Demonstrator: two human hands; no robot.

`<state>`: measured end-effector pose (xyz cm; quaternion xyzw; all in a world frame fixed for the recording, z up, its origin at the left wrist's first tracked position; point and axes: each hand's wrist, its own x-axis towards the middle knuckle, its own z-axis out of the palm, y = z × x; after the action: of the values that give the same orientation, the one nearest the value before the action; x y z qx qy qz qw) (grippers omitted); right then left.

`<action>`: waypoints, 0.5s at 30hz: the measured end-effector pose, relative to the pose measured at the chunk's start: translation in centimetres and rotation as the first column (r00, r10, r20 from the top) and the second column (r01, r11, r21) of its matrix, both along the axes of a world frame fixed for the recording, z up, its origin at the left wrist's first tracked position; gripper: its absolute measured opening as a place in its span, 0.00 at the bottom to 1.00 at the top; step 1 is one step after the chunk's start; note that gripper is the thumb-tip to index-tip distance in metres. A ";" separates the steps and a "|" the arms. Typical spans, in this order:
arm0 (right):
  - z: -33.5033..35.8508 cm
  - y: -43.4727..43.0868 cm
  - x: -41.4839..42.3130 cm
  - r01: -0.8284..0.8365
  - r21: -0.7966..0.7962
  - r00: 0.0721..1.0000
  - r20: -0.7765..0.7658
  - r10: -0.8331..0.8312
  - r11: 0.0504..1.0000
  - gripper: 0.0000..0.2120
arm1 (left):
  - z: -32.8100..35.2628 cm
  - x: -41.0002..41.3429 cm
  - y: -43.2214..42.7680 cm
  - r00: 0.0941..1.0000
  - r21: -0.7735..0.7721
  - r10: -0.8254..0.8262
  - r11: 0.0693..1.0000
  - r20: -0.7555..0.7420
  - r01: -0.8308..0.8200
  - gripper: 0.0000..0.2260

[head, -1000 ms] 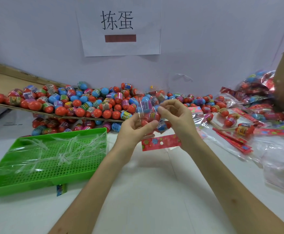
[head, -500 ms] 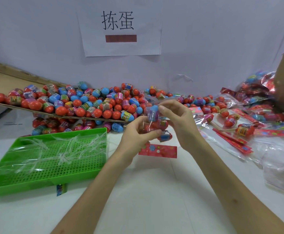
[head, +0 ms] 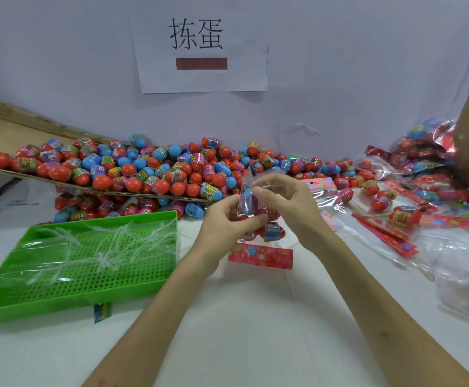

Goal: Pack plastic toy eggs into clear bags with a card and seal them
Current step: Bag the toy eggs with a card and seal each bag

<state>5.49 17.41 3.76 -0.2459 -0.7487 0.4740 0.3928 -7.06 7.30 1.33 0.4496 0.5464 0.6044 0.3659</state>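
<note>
Both hands hold a small clear bag (head: pixel 248 188) above the white table, with several toy eggs showing through it, a blue one (head: pixel 247 201) uppermost. My left hand (head: pixel 225 219) grips the bag's lower left side. My right hand (head: pixel 286 199) pinches the bag's upper edge between thumb and fingers. A red flowered card (head: pixel 261 256) lies flat on the table just below the bag. A big heap of red and blue toy eggs (head: pixel 149 171) covers a cardboard sheet along the back wall.
A green perforated tray (head: pixel 82 269) with clear plastic strips sits at the left. Filled bags (head: pixel 426 152), loose red cards (head: pixel 386 236) and empty clear bags (head: pixel 467 263) crowd the right side. A paper sign (head: pixel 199 43) hangs on the wall.
The bag of eggs has come a little nearer and lower in my hands. The red card has settled flat on the table and turned slightly.
</note>
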 end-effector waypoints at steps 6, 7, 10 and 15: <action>-0.1 0.3 0.0 -0.027 0.006 0.999 0.039 0.026 1.000 0.04 | 0.3 -0.1 -0.2 0.999 0.005 0.036 0.999 -0.011 -0.035 0.05; 0.0 0.3 0.0 -0.016 0.030 0.999 0.049 0.014 0.999 0.04 | 0.3 -0.1 -0.1 0.999 0.005 0.043 0.999 -0.020 -0.043 0.06; 0.2 0.0 -0.1 -0.031 -0.032 0.999 -0.007 0.031 0.999 0.08 | 0.3 0.0 0.2 0.988 0.008 0.146 0.989 0.044 -0.146 0.10; -0.3 -0.4 -0.6 -0.049 -0.155 0.993 0.101 0.065 0.987 0.19 | 0.3 -0.7 0.4 0.917 0.043 0.311 0.943 0.250 -0.331 0.10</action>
<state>4.86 16.99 3.47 -0.2783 -0.7367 0.5272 0.3191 -7.75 7.69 1.66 0.2927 0.5385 0.7287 0.3056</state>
